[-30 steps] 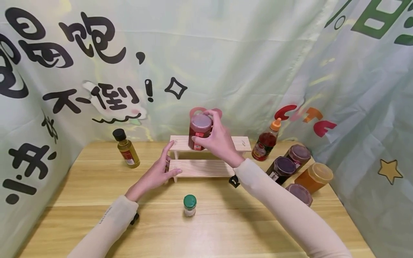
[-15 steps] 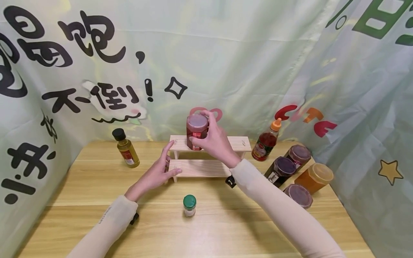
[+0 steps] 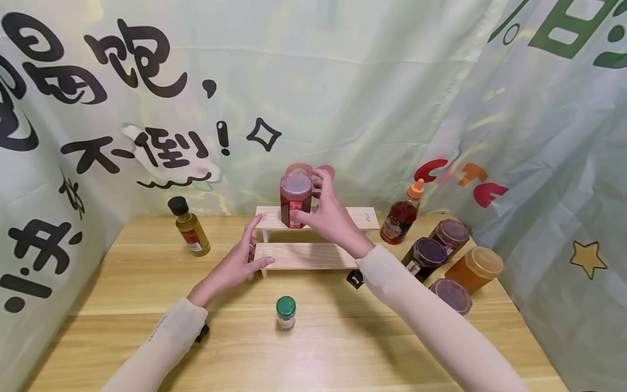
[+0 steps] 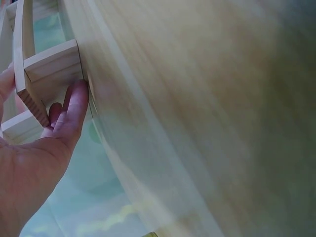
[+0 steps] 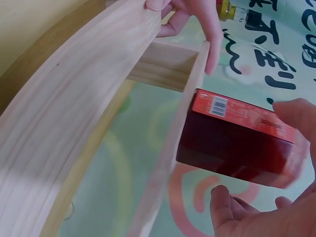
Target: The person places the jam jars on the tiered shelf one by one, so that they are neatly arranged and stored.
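Note:
A dark red faceted jar with a red barcode label stands upright on the upper tier of the two-tier wooden rack. My right hand is at the jar's right side. In the right wrist view its thumb lies by the label, while the other fingers are spread apart from the jar. At the rack's left end, my left hand holds the frame, thumb on the lower plank and index finger reaching to the upper one. Several of its fingers curl around the end of the rack.
A green-capped small shaker stands in front of the rack. An oil bottle is at left. On the right are an orange-topped red sauce bottle, an amber jar and several dark jars. Printed cloth encloses the table.
The jar has shifted slightly left along the upper tier. My right hand's fingers have since loosened, leaving a gap at the jar's side. My left hand keeps its hold on the rack.

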`<state>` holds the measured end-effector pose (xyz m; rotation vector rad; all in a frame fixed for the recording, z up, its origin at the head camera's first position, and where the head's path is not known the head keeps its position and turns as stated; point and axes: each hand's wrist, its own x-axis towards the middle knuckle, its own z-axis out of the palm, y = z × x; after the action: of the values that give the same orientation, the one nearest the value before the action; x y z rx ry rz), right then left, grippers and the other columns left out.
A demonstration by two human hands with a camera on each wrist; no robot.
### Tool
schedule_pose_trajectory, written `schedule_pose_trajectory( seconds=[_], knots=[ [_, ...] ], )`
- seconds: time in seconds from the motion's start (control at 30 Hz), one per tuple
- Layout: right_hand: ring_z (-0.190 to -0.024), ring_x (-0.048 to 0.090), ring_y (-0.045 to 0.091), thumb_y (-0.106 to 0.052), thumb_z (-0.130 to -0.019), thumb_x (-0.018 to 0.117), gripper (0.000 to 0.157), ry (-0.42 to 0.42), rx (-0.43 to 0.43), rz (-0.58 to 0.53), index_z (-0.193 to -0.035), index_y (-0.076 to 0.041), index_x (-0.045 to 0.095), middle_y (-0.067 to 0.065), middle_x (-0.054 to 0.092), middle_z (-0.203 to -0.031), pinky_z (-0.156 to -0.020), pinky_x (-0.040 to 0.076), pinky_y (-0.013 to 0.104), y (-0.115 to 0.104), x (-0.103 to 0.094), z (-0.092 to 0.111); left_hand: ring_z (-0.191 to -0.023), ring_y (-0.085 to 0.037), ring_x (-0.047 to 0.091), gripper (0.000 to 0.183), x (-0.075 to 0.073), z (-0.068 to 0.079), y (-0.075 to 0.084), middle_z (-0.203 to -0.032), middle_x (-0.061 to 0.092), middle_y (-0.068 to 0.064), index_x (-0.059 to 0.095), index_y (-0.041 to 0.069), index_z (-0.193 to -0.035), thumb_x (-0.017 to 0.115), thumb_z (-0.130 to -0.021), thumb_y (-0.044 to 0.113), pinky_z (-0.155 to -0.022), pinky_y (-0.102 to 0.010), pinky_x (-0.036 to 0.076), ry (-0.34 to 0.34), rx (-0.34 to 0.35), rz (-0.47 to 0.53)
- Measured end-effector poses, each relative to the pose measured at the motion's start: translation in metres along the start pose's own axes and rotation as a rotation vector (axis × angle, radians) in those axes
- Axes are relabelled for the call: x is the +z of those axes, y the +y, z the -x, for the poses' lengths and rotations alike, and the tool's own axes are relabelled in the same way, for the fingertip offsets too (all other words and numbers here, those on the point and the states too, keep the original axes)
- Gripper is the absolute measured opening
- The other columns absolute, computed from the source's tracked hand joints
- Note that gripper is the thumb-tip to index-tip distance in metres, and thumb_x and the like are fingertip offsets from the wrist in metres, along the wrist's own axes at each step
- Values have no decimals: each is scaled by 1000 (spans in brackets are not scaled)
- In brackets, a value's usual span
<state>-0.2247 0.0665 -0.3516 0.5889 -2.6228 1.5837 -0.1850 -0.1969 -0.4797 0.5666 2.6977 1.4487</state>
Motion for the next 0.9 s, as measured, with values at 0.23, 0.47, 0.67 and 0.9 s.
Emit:
schedule_pose_trajectory(
  seconds=[0.23, 0.47, 0.67, 0.9],
  knots=[
    [-146, 49, 36, -22, -97, 82, 94, 22, 52, -34, -170, -19, 22, 18, 41, -163, -117, 45, 54, -2, -21, 23, -86, -23, 51, 111, 1, 1, -1, -106, 52, -14, 1, 37, -176, 82, -102, 20, -71, -36, 49, -3, -10, 1],
    [-144, 51, 33, -26, -103, 76, 80, 33, 29, -54, -168, -17, 28, 16, 43, -161, -115, 47, 56, -4, -53, 47, -84, -23, 51, 112, 0, -1, 0, -102, 50, -13, 1, 36, -176, 82, -101, 18, -69, -35, 49, -8, -2, 9],
    [-144, 52, 31, -26, -106, 74, 73, 73, -2, -44, -165, -16, 33, 12, 44, -162, -113, 48, 54, -2, -85, 68, -84, -23, 50, 111, -1, 0, 2, -102, 49, -13, 0, 37, -176, 82, -102, 17, -69, -35, 48, -13, -2, 13],
    [-146, 51, 30, -25, -108, 72, 70, 107, 7, -19, -165, -14, 32, 9, 45, -162, -114, 46, 52, -1, -115, 101, -86, -23, 52, 112, 0, 0, 2, -108, 51, -15, 0, 37, -175, 82, -102, 19, -70, -36, 51, -13, -9, 11]
  ],
)
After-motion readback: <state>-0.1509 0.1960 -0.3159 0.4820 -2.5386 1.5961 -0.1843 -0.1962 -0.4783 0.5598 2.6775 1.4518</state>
